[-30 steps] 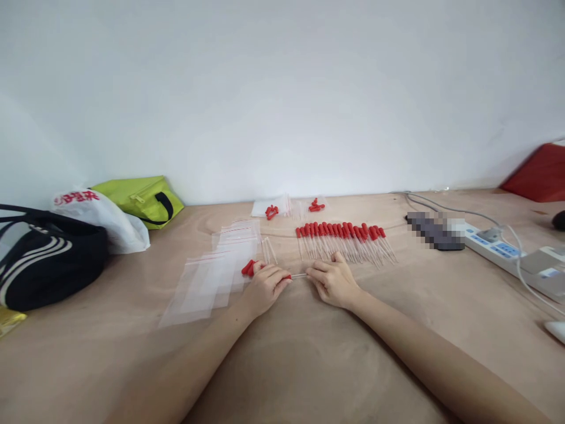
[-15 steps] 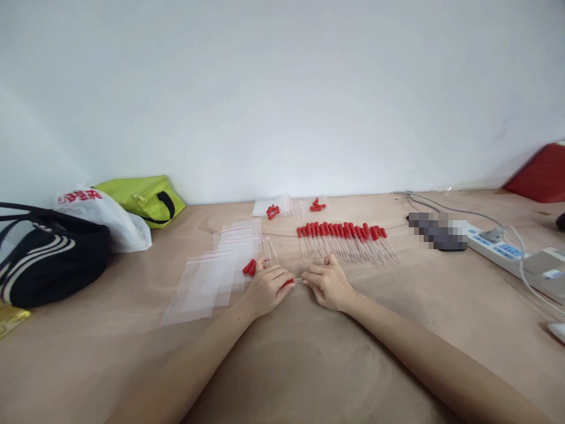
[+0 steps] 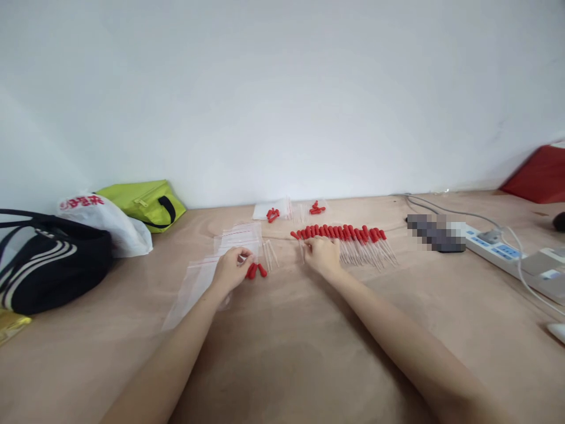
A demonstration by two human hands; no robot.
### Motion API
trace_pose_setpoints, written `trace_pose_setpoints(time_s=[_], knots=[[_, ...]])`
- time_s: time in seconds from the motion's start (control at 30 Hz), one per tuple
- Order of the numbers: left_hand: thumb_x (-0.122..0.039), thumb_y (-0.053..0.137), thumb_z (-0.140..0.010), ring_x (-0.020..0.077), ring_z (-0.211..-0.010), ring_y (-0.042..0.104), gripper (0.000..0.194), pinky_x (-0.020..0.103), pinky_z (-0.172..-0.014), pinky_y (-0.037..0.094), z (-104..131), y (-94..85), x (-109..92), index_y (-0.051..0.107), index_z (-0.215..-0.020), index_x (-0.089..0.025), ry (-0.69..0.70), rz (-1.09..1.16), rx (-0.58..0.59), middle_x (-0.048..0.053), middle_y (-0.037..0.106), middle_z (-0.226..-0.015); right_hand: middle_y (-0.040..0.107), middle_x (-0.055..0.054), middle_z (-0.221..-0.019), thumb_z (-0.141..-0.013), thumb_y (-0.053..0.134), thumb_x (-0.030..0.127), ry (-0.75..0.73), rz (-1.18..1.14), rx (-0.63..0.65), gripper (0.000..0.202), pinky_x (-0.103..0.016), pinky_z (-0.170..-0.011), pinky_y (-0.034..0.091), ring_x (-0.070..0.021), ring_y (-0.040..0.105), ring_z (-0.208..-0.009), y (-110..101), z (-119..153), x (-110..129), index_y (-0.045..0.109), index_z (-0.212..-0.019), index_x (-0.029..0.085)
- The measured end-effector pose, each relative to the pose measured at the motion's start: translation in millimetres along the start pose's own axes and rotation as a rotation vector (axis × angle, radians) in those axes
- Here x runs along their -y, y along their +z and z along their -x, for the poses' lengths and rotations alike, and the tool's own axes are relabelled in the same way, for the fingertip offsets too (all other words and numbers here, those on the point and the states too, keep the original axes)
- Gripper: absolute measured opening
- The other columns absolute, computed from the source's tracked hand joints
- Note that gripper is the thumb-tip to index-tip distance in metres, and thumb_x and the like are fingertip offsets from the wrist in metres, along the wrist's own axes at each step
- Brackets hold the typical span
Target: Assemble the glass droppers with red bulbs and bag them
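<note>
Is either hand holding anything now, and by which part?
Cannot be told: the right hand is just below the leftmost dropper's bulb, the left hand beside red bulbs.

Overlapping bags (image 3: 188,291) lie left of the droppers (image 3: 355,235).

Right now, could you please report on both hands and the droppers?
Left hand by loose bulbs, grip unclear. Right hand at left end of droppers, laid in a row. Bags partly hidden behind left arm.
</note>
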State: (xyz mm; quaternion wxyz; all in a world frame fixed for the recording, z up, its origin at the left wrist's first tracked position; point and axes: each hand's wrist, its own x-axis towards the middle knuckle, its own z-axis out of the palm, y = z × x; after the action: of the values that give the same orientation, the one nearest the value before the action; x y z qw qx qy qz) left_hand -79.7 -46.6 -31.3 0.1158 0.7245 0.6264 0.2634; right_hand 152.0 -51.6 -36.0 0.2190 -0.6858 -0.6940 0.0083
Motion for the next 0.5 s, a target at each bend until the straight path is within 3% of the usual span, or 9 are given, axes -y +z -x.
trace_pose_setpoints(time_s=[0.2, 0.5], knots=[[-0.04, 0.052, -0.071, 0.0154, -0.058, 0.058, 0.023, 0.023, -0.054, 0.039, -2, -8.5, 9, 0.058, -0.071, -0.018, -0.062, 0.095, 0.241, 0.0, 0.064, -0.063, 0.066, -0.009, -0.084, -0.081, 0.038, 0.023, 0.161, 0.043, -0.049, 0.023, -0.035, -0.072, 0.019, -0.0203, 0.057, -0.078, 19, -19, 20, 0.06, -0.086, 0.016], [-0.036, 0.057, -0.067, 0.0153, -0.056, 0.06, 0.021, 0.022, -0.051, 0.038, 0, -5.6, 8, 0.06, -0.075, -0.017, -0.136, 0.16, 0.312, 0.001, 0.067, -0.064, 0.066, -0.01, -0.072, -0.08, 0.038, 0.024, 0.175, 0.109, 0.014, 0.021, -0.036, -0.074, 0.018, -0.0206, 0.06, -0.068, 22, -16, 23, 0.053, -0.091, 0.014]])
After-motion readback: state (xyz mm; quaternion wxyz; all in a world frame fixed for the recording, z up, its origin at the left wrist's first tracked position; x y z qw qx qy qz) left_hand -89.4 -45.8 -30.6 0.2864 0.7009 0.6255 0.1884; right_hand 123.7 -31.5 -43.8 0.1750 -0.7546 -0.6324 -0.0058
